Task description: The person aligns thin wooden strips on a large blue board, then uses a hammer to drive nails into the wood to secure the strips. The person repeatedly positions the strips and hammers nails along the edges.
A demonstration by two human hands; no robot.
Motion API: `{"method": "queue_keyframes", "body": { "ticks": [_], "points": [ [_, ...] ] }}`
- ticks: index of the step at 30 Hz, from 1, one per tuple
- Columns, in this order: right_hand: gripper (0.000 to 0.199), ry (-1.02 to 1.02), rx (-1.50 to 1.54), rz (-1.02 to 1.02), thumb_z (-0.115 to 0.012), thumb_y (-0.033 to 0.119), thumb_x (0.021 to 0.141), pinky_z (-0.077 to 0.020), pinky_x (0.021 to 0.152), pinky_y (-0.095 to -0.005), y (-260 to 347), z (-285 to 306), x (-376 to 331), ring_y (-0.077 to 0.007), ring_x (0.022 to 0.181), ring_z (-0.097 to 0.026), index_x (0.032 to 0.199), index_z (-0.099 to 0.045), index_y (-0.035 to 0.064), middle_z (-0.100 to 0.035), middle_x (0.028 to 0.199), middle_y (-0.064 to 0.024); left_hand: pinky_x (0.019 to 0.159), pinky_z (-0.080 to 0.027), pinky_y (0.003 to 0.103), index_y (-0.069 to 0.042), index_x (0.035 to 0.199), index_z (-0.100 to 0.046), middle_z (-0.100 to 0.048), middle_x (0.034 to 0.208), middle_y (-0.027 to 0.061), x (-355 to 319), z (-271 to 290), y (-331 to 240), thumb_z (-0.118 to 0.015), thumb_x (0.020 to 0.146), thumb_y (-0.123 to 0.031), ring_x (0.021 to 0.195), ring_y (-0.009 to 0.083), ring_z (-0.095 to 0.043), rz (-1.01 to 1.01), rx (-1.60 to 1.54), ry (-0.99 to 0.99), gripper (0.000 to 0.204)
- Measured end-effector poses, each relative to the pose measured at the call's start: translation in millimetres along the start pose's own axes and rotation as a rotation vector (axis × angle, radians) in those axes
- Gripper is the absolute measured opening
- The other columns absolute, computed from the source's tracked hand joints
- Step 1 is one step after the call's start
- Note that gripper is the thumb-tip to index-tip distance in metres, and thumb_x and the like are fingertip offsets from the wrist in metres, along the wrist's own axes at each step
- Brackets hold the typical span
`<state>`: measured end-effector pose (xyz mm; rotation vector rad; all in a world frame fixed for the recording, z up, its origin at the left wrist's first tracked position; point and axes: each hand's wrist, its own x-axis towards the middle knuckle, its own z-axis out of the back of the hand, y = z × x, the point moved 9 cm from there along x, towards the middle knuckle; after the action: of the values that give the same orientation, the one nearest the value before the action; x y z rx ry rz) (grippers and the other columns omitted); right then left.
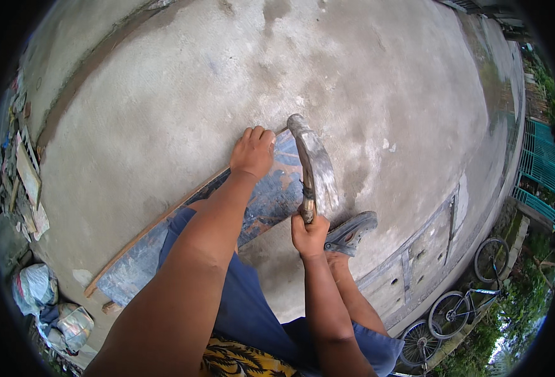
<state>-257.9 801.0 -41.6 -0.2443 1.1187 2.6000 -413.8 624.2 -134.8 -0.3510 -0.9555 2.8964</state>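
My right hand is wrapped round the short visible handle of a claw hammer. The hammer's large, worn metal head is raised close to the camera, over the far end of a board. That board is long, with a scuffed blue and brown face and a wooden edge, and runs slantwise under my left arm. At its far end my left hand grips the edge with curled fingers. Whether a nail or anything small is under those fingers cannot be seen.
My foot in a grey clog stands on the concrete floor, right of the board. Scrap wood and stuffed plastic bags lie at the left. Bicycles and a teal metal gate are at the right.
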Motion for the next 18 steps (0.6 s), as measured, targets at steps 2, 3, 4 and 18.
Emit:
{"method": "queue_keyframes", "body": {
  "ticks": [2,3,4,18],
  "points": [
    [0.006,-0.107,0.048,0.246,-0.061,0.000,0.092,-0.0528,0.079,-0.0368,23,8,-3,-0.0250,0.078,-0.063,0.095,-0.059,0.0045,-0.063,0.085,-0.0115,0.101,-0.053,0.048,-0.013,0.112,-0.062,-0.061,0.117,0.0069,0,1,-1,-0.066,0.099,-0.015,0.117,0.0322,-0.059,0.009,-0.006,0.009,0.014],
    [0.005,-0.159,0.057,0.294,-0.061,0.000,0.092,-0.0532,0.078,-0.0374,24,15,-6,-0.0256,0.077,-0.063,0.093,-0.059,0.0039,-0.063,0.083,-0.0119,0.101,-0.053,0.048,-0.013,0.112,-0.062,-0.061,0.117,0.0070,1,2,-2,-0.066,0.099,-0.015,0.117,0.0322,-0.059,0.012,-0.011,0.013,0.013],
    [0.004,-0.197,0.058,0.265,-0.061,0.000,0.091,-0.0536,0.077,-0.0381,18,18,-7,-0.0262,0.075,-0.063,0.092,-0.059,0.0033,-0.063,0.081,-0.0124,0.101,-0.053,0.048,-0.013,0.112,-0.062,-0.061,0.117,0.0071,1,3,-4,-0.066,0.099,-0.015,0.117,0.0323,-0.059,0.014,-0.017,0.017,0.013],
    [0.013,-0.247,0.166,0.114,-0.062,-0.007,0.090,-0.0492,0.073,-0.0257,4,21,-8,-0.0085,0.081,-0.057,0.097,-0.061,0.0041,-0.062,0.092,-0.0024,0.101,-0.054,0.046,-0.014,0.114,-0.064,-0.062,0.117,0.0067,-1,-2,-3,-0.065,0.102,-0.020,0.117,0.0315,-0.059,0.012,0.007,0.038,0.013]
  ]
}}
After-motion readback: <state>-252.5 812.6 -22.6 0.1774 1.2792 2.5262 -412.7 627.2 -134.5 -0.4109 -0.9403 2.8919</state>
